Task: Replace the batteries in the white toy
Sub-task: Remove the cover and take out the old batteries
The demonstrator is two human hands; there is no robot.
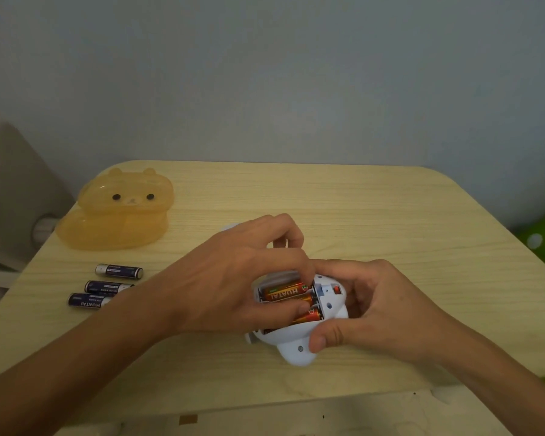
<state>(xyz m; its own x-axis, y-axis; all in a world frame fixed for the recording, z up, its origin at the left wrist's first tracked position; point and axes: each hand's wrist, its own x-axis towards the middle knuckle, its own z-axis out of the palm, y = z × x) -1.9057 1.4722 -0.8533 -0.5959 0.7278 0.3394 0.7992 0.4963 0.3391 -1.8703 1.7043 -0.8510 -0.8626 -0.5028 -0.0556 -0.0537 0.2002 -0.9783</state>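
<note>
Three orange batteries (288,293) sit in the white toy (296,352) on the desk (375,209), and I see the right hand (381,306) clamped round it, the left hand (233,278) pinching those batteries with curled fingers (298,267), purple batteries (107,286) well left of it.

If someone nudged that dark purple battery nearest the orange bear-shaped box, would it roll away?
Probably, if pushed sideways: the dark purple cylindrical battery lies on its round side on the smooth pale wooden table. Its glossy wrap looks slippery to pinch. It is likely stiff and heavy for its size.
</note>
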